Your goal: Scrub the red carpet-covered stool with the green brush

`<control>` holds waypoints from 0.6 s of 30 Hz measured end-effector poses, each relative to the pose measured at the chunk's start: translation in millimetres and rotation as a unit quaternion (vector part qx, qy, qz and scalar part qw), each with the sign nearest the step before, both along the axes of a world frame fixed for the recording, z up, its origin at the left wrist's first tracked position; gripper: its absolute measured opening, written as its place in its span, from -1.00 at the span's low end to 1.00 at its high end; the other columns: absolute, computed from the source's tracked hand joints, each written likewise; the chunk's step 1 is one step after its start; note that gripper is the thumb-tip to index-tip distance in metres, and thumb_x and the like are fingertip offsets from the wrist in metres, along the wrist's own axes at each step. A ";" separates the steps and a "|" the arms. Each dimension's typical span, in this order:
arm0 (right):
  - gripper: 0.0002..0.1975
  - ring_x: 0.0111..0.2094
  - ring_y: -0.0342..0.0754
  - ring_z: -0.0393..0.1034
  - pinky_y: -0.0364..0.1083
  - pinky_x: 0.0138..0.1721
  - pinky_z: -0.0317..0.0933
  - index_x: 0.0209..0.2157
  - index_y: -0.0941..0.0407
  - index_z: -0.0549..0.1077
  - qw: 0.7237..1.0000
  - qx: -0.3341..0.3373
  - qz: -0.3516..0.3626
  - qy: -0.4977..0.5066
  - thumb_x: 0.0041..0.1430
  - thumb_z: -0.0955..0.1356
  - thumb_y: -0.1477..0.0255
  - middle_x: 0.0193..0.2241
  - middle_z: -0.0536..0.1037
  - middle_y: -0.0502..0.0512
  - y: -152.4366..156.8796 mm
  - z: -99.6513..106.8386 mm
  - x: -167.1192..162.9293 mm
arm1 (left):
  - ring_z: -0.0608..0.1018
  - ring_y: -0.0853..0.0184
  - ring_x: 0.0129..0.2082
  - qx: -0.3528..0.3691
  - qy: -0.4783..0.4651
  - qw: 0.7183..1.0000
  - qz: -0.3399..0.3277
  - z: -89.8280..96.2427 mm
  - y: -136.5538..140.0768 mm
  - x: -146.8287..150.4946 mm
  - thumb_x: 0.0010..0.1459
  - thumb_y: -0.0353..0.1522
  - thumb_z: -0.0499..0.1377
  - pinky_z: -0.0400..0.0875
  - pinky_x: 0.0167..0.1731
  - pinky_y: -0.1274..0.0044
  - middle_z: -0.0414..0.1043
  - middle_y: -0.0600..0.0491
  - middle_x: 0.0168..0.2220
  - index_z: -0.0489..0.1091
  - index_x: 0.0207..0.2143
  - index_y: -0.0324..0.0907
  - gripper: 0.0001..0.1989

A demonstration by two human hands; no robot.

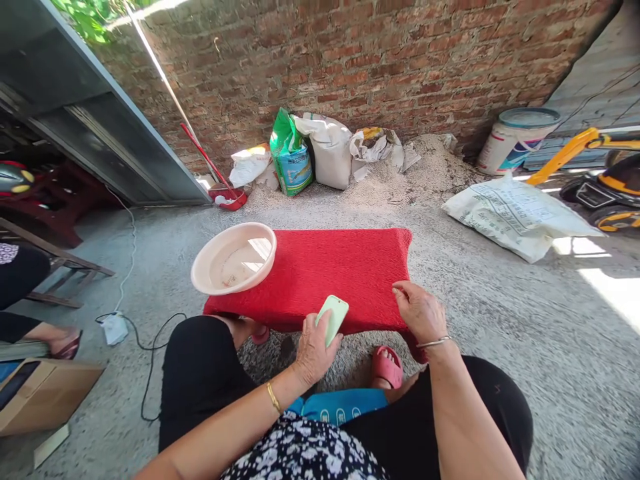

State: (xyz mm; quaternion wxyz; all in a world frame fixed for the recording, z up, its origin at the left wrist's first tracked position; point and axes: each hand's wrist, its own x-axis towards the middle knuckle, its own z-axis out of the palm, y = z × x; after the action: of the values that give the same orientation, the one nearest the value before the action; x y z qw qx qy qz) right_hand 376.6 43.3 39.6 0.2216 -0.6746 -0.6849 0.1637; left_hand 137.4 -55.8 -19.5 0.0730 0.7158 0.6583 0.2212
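Note:
My left hand (316, 350) is closed round a pale green, flat oblong object (335, 313) with rounded corners and a small dark spot near its top end. It holds this object over the front edge of a low bench draped in a red fuzzy cloth (340, 260). My right hand (423, 312) is at the cloth's right edge, its fingers curled and thumb and forefinger together. Whatever it may pinch is hidden or too small to see. A pale pink plastic basin (200, 270) rests on the cloth's left end, with a few small bits on its bottom.
Behind, sacks (330, 152) and spilled grain (425, 177) lie along the brick wall. A white sack (520, 213), a bucket (510, 143) and a yellow toy digger (595, 140) are at right. Another person's foot (63, 337), a carton (50, 393) and cables (145, 380) are at left.

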 end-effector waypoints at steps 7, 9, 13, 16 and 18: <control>-0.71 -0.24 0.06 0.48 -0.07 -0.34 0.21 -0.09 -0.03 0.50 0.999 -0.035 0.003 -0.031 0.25 0.22 0.28 -0.16 0.58 0.06 2.3 -6.6 -4.5 | 0.34 0.17 -0.15 -0.001 0.032 0.969 -0.243 -10.1 -28.4 6.2 0.08 -0.14 0.19 0.39 -0.15 0.29 0.21 -0.10 -0.07 0.18 0.14 -0.04 -0.42; -0.69 -0.26 0.08 0.49 -0.05 -0.35 0.22 -0.08 -0.04 0.50 0.997 -0.052 0.010 -0.048 0.25 0.22 0.27 -0.17 0.59 0.08 3.3 -9.3 -6.7 | 0.34 0.16 -0.12 0.024 0.028 0.984 -0.175 -8.5 -29.9 -18.4 0.12 -0.16 0.15 0.37 -0.11 0.26 0.22 -0.11 -0.05 0.09 0.20 -0.03 -0.39; -0.68 -0.26 0.10 0.49 -0.03 -0.32 0.25 -0.07 -0.03 0.50 0.995 -0.067 0.036 -0.064 0.24 0.21 0.27 -0.19 0.59 0.10 3.6 -11.6 -12.7 | 0.32 0.14 -0.06 0.061 0.014 0.995 0.072 -9.1 -28.8 -82.8 0.17 -0.29 0.09 0.30 0.00 0.22 0.21 -0.11 -0.06 -0.06 0.28 -0.09 -0.35; -0.66 -0.23 0.13 0.49 0.01 -0.27 0.26 -0.05 -0.03 0.49 0.993 -0.080 0.045 -0.073 0.25 0.20 0.26 -0.17 0.58 0.11 2.9 -12.3 -16.2 | 0.33 0.14 -0.07 0.061 -0.002 0.973 0.222 -19.1 -25.5 -115.6 0.11 -0.38 0.11 0.28 0.02 0.23 0.22 -0.09 -0.13 -0.06 0.29 -0.15 -0.29; -0.65 -0.21 0.14 0.49 0.03 -0.25 0.27 -0.05 -0.03 0.48 0.992 -0.090 0.047 -0.078 0.25 0.19 0.26 -0.15 0.58 0.11 2.6 -12.7 -17.3 | 0.35 0.15 -0.10 0.052 -0.016 0.961 0.272 -29.3 -24.0 -121.0 0.06 -0.42 0.13 0.29 0.01 0.25 0.21 -0.06 -0.17 -0.07 0.29 -0.17 -0.25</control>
State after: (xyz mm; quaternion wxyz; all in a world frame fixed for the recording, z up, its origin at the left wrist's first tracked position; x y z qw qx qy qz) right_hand 359.4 45.9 26.8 0.0981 -0.6695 -0.7136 0.1814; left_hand 16.4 -79.8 -48.8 -0.0164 0.5085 0.8147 0.2783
